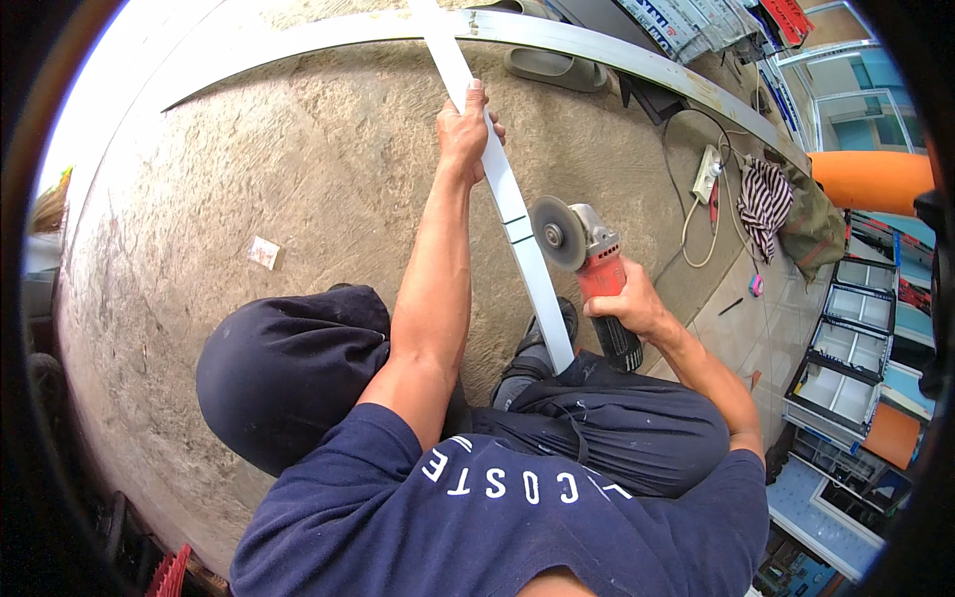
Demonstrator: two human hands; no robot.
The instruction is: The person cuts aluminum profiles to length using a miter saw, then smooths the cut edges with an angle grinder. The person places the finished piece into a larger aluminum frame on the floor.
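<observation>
My left hand [465, 131] is closed around a long white metal bar [538, 289], which slants from beyond the far edge down to my lap. Two dark lines cross the bar partway along, below that hand. In my right hand [633, 300] is a red and black angle grinder [602, 269], gripped by its body. Its round grey disc [558, 234] is just right of the marked lines; whether it touches the bar I cannot tell. The bar's near end is by my sandalled foot [542, 343] and dark trousers.
A long pale beam [597, 45] curves across the far side, with a grey sandal [557, 69] beside it. To the right are a white power strip [707, 174] with cables, a striped cloth [766, 197] and a pink tape measure [756, 287]. A paper scrap [264, 252] lies on the rough floor.
</observation>
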